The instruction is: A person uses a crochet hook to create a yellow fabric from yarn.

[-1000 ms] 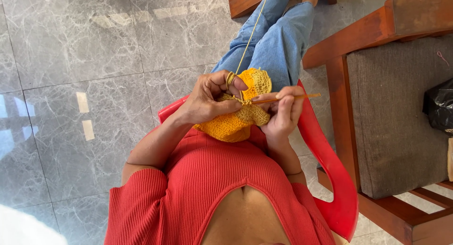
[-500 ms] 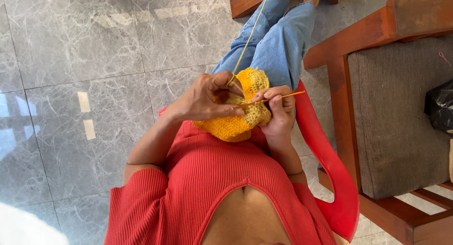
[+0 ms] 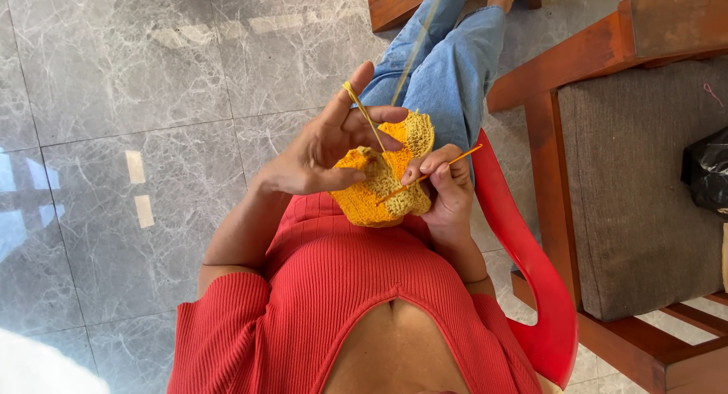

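Mid-stitch on the crochet piece (image 3: 383, 183), which sits in our lap just above the red top (image 3: 341, 288), held between both hands. Our left hand (image 3: 326, 151) grips the piece's left edge with the thumb pressed along it, the other fingers spread loose, and the index finger raised with the yarn (image 3: 364, 113) looped over it; from the piece the strand runs up past the jeans (image 3: 447, 68) and out of view. Our right hand (image 3: 444, 189) is curled tight around the hook (image 3: 432, 174), pinched near the right edge of the piece, the tip buried in the stitches, the butt end sticking out to the right. We judge this as the yarn-over stage: tension is set on the raised finger and the hook sits in a stitch. The next move likely calls for catching the strand with the hook tip and drawing it through without dropping the loop, keeping the left thumb firm on the piece. Against the frame half a second back, the left index has lifted clear of the piece and the fingers have fanned open, where they were folded down over the top edge. The piece shows more of its upper edge now. The hook angle has barely shifted. To the right of the piece stand the red chair (image 3: 531, 273) and, well apart, a wooden seat (image 3: 629, 174) with grey cushion.
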